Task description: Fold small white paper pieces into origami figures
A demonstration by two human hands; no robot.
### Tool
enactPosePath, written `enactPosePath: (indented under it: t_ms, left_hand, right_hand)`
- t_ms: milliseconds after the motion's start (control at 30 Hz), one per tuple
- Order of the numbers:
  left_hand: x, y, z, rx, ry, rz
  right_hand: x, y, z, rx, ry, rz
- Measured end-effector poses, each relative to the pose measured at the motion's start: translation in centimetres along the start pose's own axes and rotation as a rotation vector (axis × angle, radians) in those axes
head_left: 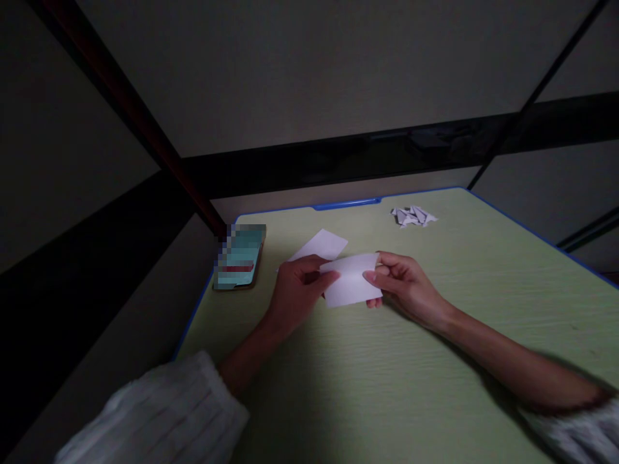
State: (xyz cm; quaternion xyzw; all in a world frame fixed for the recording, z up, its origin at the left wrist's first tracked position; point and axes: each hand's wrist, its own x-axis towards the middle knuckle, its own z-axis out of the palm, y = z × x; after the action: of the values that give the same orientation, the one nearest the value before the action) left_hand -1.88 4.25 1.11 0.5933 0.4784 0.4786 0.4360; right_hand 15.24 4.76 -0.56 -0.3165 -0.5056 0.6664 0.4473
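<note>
Together, left hand (294, 291) and right hand (407, 285) fingers pinch a blank white paper (351, 281).

matt white paper slip (349, 280), smooth green tabletop (387, 386), glossy phone (239, 258)

- Dim overall; the room to the left is almost black.
- Soft light on the bench (435, 399) top; the white paper (351, 283) is the brightest spot.
- Soft shadow beside the right forearm.
- Right sleeve (575, 432) blurred at the lower edge.
- Phone (239, 258) screen pixelated.
- Straight lines splay towards the corners.
</note>
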Motion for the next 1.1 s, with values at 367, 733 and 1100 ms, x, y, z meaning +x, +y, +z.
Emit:
enactPosePath:
  t_ms: [367,733,1100]
  left_hand:
    - [-1.1,0.4,-0.2,-0.01,-0.413,0.309]
    - [-1.7,-0.3,1.4,-0.074,-0.689,-0.378]
    - [-1.9,0.1,1.7,-0.193,-0.605,-0.503]
  right_hand:
    - [0.1,0.0,-0.6,0.001,0.112,-0.176]
    - [-1.0,-1.0,0.2,-0.417,-0.27,-0.139]
    - [-0.5,-0.2,0.4,-0.267,-0.095,-0.056]
